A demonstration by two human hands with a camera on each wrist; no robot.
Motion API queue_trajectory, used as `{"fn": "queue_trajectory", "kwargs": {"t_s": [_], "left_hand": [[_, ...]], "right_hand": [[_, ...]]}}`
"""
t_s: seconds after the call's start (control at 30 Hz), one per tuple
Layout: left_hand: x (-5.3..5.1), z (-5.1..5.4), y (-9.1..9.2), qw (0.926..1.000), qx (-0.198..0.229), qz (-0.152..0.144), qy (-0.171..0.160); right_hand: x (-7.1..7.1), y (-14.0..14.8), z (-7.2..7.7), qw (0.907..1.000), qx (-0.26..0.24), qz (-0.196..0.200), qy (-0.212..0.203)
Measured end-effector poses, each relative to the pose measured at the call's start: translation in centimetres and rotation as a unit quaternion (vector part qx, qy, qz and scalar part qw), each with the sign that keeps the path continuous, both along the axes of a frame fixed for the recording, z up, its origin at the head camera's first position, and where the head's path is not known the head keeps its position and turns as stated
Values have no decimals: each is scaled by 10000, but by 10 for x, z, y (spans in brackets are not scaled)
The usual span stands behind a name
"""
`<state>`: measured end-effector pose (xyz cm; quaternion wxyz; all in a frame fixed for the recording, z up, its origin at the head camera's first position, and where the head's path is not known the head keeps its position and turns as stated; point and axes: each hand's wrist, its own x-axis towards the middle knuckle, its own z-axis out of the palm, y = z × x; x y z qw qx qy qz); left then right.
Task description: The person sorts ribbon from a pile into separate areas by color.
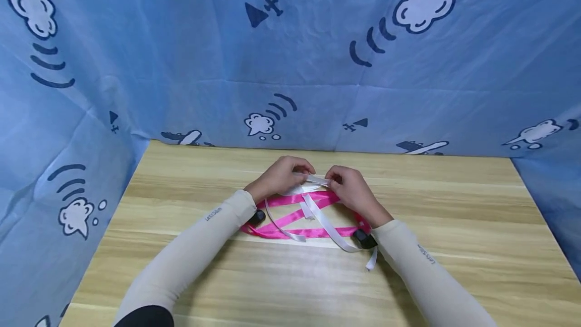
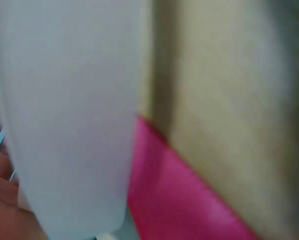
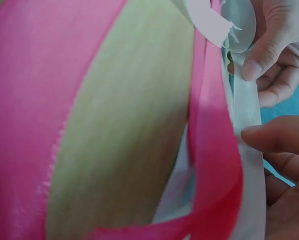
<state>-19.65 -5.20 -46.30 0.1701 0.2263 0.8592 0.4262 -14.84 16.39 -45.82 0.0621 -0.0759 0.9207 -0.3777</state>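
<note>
Head view first: where is the white ribbon (image 1: 319, 180)?

You have it drawn between your two hands, beyond most of the pink ribbon (image 1: 317, 232) spread on the counter (image 1: 254, 286). A loose tail (image 1: 324, 221) of white crosses the pink strips on its way toward you.

And how does each grip stand?

Your left grip (image 1: 288, 174) is closed to a pinch on one side of that white stretch; your right grip (image 1: 351, 188) pinches it on the other, only a little apart. The right wrist view shows a thumb on the near face, though you cannot tell exactly how the fingers lie behind.

What should you expect from it?

Very little weight, I'd judge, and no stiffness: it should bend wherever you leave it slack. The pink has a satin shine, so expect it to slide under your fingertips.

Where should you take hold, then?

Flat across the width, thumb over finger, close to the part you're working. Avoid pulling on the frayed end (image 3: 217, 27); its threads would probably come away, while the woven length should bear firm tension.
</note>
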Motion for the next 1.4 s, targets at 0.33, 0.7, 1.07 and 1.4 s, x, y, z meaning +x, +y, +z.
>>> {"fn": "queue_trajectory", "kwargs": {"t_s": [0.33, 0.7, 1.07, 1.4], "left_hand": [[-1, 19, -8, 9989, 333, 159, -296], [13, 34, -23, 9970, 695, 284, -173], [27, 42, -32, 9915, 1100, 556, -427], [34, 52, -43, 9831, 1560, 802, -531]], "right_hand": [[2, 7, 16, 9988, -439, -226, 13], [12, 18, 39, 9965, -762, -263, 220], [23, 24, 53, 9936, -1104, -238, 41], [30, 28, 61, 9881, -1463, -449, -150]]}}
